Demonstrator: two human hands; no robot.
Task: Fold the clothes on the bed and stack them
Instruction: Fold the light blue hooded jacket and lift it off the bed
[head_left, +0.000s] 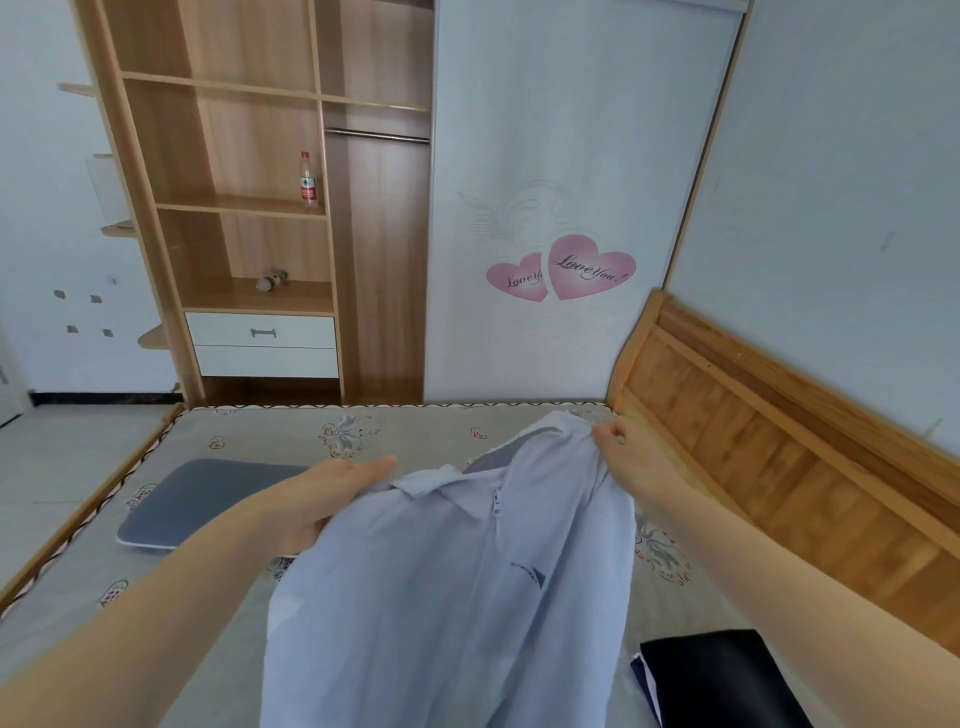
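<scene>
A pale blue zip-front jacket (447, 587) hangs lifted above the bed (234, 452), its collar at the top. My right hand (623, 457) pinches the jacket's upper right shoulder. My left hand (322, 499) holds the upper left side near the collar, thumb stretched along the top, fingers hidden behind the cloth. A folded grey garment (202, 499) lies flat on the mattress to the left. A dark navy folded garment (722, 680) sits at the bottom right.
A wooden headboard (779, 452) runs along the right side of the bed. Behind the bed stand an open wooden wardrobe (260, 208) with a bottle (308, 179) on a shelf, and a white sliding door with pink hearts (561, 270). Floor shows at left.
</scene>
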